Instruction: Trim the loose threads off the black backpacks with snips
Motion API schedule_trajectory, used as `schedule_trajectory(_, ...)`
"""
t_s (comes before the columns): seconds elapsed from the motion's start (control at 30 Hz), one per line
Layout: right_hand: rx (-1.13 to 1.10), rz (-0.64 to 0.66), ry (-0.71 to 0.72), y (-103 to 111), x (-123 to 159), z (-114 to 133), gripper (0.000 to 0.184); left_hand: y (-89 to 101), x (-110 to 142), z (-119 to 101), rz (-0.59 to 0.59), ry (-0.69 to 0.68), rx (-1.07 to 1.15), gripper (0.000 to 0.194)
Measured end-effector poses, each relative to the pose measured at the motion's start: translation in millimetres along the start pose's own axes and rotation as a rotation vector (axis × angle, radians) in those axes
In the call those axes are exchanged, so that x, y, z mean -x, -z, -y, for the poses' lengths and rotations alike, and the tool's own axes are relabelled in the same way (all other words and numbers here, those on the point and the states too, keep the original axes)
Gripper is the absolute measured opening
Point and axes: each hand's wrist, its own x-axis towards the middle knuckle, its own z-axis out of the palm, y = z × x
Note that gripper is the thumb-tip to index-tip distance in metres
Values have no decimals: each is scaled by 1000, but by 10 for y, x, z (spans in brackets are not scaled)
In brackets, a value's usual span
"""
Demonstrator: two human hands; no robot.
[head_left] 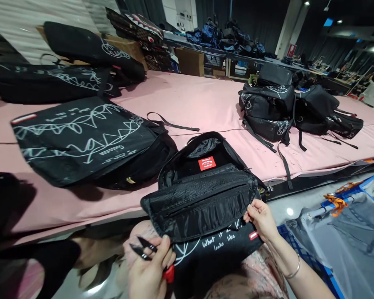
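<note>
Pink tabletop [218,104], open backpack [199,189], flap [210,214] crosswise toward lap [262,268]

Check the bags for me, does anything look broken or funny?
Nothing looks clearly broken or spilled. A bit odd: a strap trails over the edge of the pink table, and the left hand holds snips, blades apart, close to the open bag.

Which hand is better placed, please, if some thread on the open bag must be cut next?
Probably the left: the left hand holds scissors, blades apart, near the bag flap. The right hand pinches the flap's other side and shows no tool.
</note>
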Motion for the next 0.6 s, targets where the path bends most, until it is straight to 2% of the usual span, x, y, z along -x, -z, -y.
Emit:
schedule_trajectory(0.13, -42, 8, -3, -14, -4, 4, 37, 1, 18, -63, 71, 68, 66, 46)
schedule_trajectory(0.33, -25, -13, 26, -26, 38, -12, 34, -23, 41, -92, 54, 64, 88, 52)
schedule_trajectory(0.47, 103, -57, 155, -87, 54, 90, 30, -24, 62, -99, 82, 35, 90, 49)
schedule_trajectory(0.6, 231, -92, 270, -190, 5, 325, 31, -14, 45, -74, 76, 26, 79, 47)
